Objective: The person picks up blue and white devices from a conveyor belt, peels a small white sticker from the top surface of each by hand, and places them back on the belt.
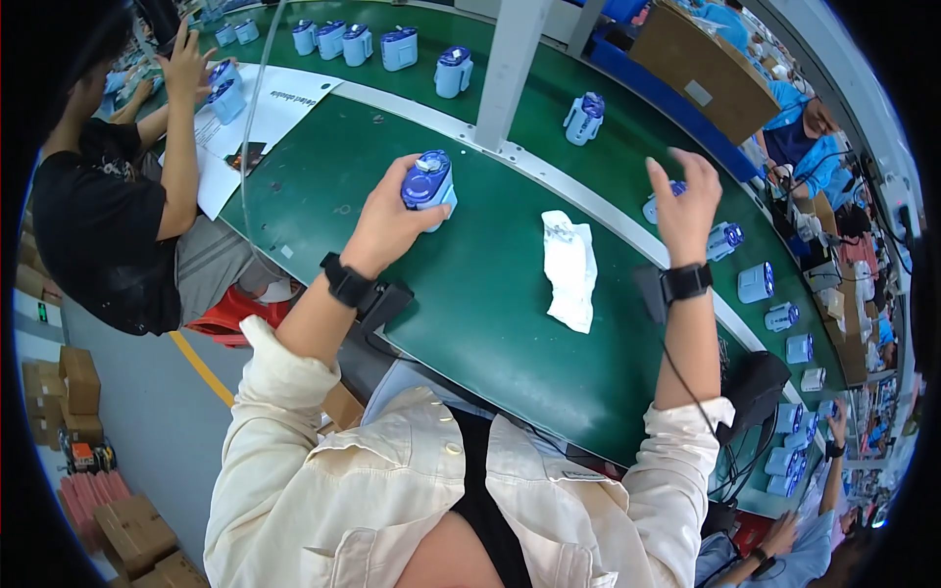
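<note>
My left hand (387,223) grips a light-blue device with a dark-blue top (428,186), held just above the green work surface (470,294). My right hand (686,201) hovers with fingers spread, holding nothing, near another light-blue device (659,204) on the belt, which it partly hides. A crumpled white cloth (570,269) lies on the green surface between my two hands. Both wrists carry black bands.
Several more light-blue devices ride the green conveyor: one (584,118) past a grey post (510,69), another (756,282) at the right. A person in black (98,225) works at the left beside white sheets (260,122). Cardboard boxes (137,534) stand on the floor.
</note>
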Demonstrator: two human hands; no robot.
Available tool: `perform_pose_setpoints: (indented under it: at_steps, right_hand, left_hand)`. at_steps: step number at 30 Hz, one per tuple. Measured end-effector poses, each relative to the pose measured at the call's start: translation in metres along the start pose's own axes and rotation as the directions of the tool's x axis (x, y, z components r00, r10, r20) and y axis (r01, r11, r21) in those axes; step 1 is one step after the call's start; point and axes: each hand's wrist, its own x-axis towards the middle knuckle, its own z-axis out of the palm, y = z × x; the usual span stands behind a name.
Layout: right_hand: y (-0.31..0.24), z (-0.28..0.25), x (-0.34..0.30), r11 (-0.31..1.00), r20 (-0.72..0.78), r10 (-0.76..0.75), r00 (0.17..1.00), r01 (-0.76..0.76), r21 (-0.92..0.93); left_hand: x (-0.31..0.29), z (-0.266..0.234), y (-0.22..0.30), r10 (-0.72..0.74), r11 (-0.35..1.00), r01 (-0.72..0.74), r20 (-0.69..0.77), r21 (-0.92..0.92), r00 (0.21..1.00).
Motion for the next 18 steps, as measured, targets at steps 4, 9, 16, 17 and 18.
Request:
perform_pose_setpoints:
  at_steps: [4,9,16,17,18]
  right_hand:
    - [-0.098,-0.074,-0.001,0.541,0.448,0.085,0.890,-0.419,0.729]
    - [-0.138,-0.142,-0.023,0.462,0.328,-0.184,0.927,-0.213,0.861]
    - [-0.153,-0.168,-0.053,0.625,0.110,-0.193,0.975,0.036,0.779]
    - [-0.154,-0.169,-0.058,0.644,0.074,-0.184,0.980,0.063,0.762]
    - [-0.153,-0.169,-0.060,0.653,0.078,-0.178,0.981,0.058,0.755]
  left_hand:
    - [-0.045,0.027,0.039,0.280,0.939,-0.250,0.101,-0.236,0.955]
    - [-0.088,0.060,0.057,0.637,0.771,-0.636,0.048,-0.028,0.769]
    - [-0.096,0.089,0.056,0.761,0.639,-0.759,-0.241,0.124,0.602]
    - [-0.097,0.089,0.056,0.769,0.636,-0.758,-0.204,0.147,0.606]
    - [-0.099,0.089,0.057,0.776,0.631,-0.757,-0.167,0.172,0.609]
